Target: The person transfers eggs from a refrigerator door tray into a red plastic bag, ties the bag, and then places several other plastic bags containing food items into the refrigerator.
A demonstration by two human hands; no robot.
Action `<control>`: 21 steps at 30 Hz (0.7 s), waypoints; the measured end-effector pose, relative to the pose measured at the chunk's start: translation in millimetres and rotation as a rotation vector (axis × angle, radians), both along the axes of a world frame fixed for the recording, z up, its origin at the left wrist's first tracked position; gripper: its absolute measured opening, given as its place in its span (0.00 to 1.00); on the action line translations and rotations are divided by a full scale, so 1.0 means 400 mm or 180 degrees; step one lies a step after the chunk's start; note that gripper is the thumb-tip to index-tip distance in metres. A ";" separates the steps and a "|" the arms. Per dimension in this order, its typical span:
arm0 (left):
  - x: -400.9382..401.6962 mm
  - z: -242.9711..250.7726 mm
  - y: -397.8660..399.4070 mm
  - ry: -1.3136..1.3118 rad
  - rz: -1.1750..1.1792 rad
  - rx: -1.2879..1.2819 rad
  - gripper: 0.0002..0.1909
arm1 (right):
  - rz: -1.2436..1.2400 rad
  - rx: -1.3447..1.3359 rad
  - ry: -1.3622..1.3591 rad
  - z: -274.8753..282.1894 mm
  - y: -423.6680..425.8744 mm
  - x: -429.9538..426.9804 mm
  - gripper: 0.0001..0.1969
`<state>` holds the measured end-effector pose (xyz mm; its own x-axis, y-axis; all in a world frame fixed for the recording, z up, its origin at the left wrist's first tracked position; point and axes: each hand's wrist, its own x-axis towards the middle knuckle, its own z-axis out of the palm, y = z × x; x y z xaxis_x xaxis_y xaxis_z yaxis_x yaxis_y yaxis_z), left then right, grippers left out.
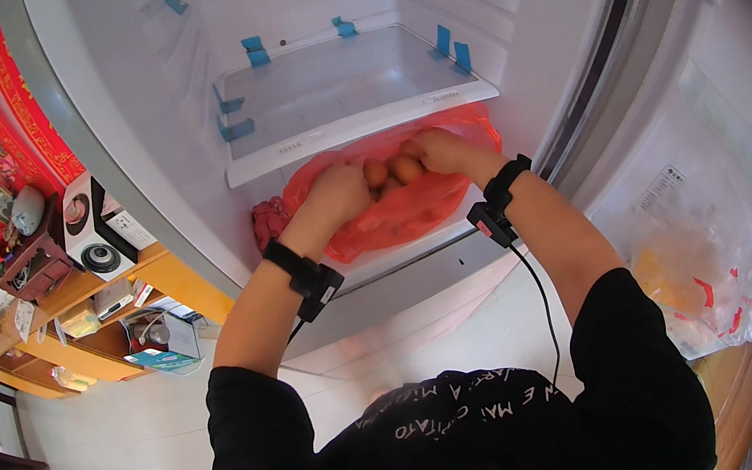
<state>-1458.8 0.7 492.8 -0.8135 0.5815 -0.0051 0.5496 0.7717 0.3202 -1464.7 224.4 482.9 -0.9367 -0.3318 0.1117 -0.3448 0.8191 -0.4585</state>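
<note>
A thin red plastic bag (394, 221) lies open on the floor of a refrigerator compartment (270, 170), below a glass shelf (351, 80). Several brown eggs (407, 168) show in its mouth. My left hand (342, 190) is closed on the bag's left side, its fingertips partly hidden beside the eggs. At the bag's right side my right hand (444, 150) has its fingers bent down against the eggs; whether they grip an egg or the bag's edge cannot be made out. Left of the bag sits a crumpled darker red bag (270, 221).
Blue tape strips (236, 127) mark the shelf's edges. The open refrigerator door (717, 107) stands at the right, with a clear plastic bag (711, 278) by it above a cardboard box (729, 393). A wooden cabinet (184, 280) with a speaker (96, 231) is at left. A cable (541, 290) hangs from my right wrist.
</note>
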 end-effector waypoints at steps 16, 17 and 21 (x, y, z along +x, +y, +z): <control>0.332 0.577 0.190 0.2421 -0.1751 0.2564 0.11 | -0.1080 0.1197 0.2137 0.607 0.056 0.878 0.16; 0.323 0.618 0.227 0.2788 -0.2044 0.2824 0.12 | -0.1587 0.1391 0.2453 0.653 0.075 0.936 0.15; 0.338 0.805 0.328 0.3060 -0.2617 0.3308 0.12 | -0.2118 0.1693 0.2879 0.865 0.182 1.121 0.10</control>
<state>-1323.6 132.0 814.7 0.2257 0.2644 0.9376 0.9719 -0.1279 -0.1978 -1016.4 297.3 829.0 -0.5969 -0.0240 0.8020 0.1894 0.9671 0.1698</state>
